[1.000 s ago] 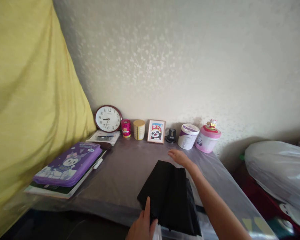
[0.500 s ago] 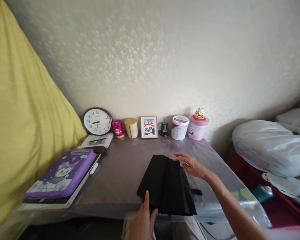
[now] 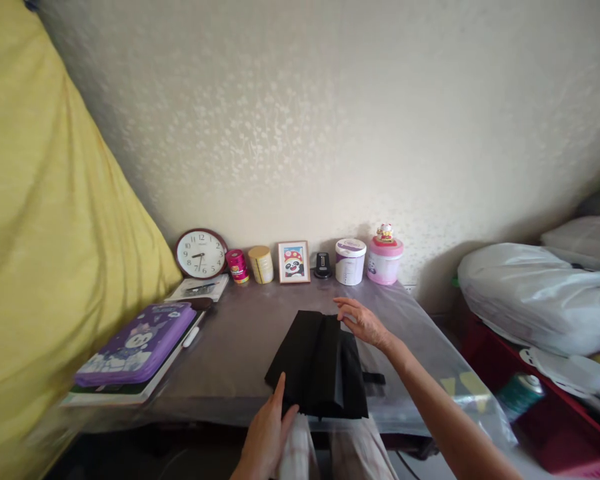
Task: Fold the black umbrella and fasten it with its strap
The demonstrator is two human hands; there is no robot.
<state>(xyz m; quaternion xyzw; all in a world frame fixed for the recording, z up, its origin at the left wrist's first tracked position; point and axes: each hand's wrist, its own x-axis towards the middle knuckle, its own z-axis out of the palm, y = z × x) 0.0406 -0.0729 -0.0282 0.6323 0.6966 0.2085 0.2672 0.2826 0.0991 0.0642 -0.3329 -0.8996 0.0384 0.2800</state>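
Your matt black cloth (image 3: 317, 363), glossy clear plastic sheet over the table (image 3: 240, 340), shiny purple case (image 3: 137, 333) left, textured wallpaper (image 3: 330, 133).

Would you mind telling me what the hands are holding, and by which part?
The black cloth lies folded on the table. The left hand pins its near edge; the right hand rests at its far corner. Neither shows a closed grip.
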